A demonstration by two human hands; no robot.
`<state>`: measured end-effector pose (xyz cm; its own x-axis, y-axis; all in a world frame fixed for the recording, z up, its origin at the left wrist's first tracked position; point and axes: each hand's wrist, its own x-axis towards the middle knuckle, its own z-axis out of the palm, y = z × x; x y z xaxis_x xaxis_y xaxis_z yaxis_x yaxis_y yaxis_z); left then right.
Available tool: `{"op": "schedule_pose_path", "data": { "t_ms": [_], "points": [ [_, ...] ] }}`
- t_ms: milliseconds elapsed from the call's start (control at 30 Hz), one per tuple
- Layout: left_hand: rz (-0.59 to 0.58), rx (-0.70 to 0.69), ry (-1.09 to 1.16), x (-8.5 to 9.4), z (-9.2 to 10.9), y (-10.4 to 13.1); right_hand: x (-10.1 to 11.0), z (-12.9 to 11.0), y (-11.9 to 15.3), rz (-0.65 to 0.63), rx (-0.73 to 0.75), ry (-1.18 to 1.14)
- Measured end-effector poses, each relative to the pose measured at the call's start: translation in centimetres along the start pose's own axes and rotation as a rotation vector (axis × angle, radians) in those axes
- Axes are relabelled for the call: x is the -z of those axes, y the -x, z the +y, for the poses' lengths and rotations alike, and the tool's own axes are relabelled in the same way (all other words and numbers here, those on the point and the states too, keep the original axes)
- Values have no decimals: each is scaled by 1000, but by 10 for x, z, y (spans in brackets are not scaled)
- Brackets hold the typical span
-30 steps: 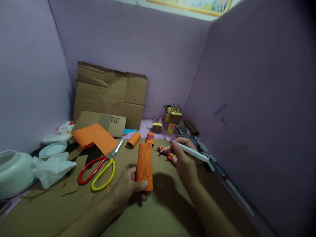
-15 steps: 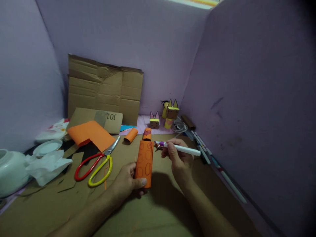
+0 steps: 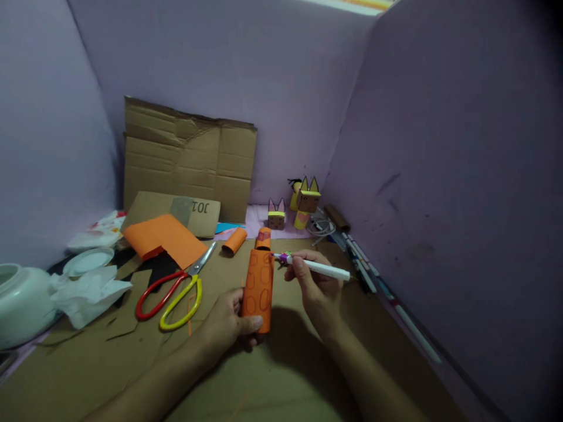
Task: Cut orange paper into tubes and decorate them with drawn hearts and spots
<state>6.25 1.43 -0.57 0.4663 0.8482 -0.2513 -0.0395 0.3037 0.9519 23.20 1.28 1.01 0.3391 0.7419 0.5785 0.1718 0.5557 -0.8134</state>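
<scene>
Held in my left hand (image 3: 233, 321) is an orange paper tube (image 3: 257, 287) with several rounded spots drawn on its side. My thumb lies across its lower end and the fingers wrap behind. A white marker (image 3: 323, 268) with a purple front part is pinched in my right hand (image 3: 319, 287). The marker's tip is at the tube's upper right edge; I cannot tell whether it touches. Just beyond the tube's top stands a smaller orange paper roll (image 3: 263, 238) with a dark reddish shape on it.
Scissors (image 3: 193, 271), orange paper (image 3: 169, 237) and another orange roll (image 3: 234, 241) lie left of the tube. A white jar (image 3: 21, 305) and crumpled tissue (image 3: 85, 296) are far left. Cat-eared cardboard figures (image 3: 276, 218), a coiled cable (image 3: 320, 227) and leaning cardboard (image 3: 189, 158) stand behind.
My right hand and the marker have shifted slightly left, with the tip closer to the tube's upper edge. The left hand keeps its hold, and the whole view has shifted slightly.
</scene>
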Motion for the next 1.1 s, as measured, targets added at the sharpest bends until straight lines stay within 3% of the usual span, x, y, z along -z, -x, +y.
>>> {"op": "schedule_pose_path", "data": {
  "t_ms": [1100],
  "points": [
    [33,25,-31,-5,5,1,-2,6,8,-79,24,-19]
  ]
}}
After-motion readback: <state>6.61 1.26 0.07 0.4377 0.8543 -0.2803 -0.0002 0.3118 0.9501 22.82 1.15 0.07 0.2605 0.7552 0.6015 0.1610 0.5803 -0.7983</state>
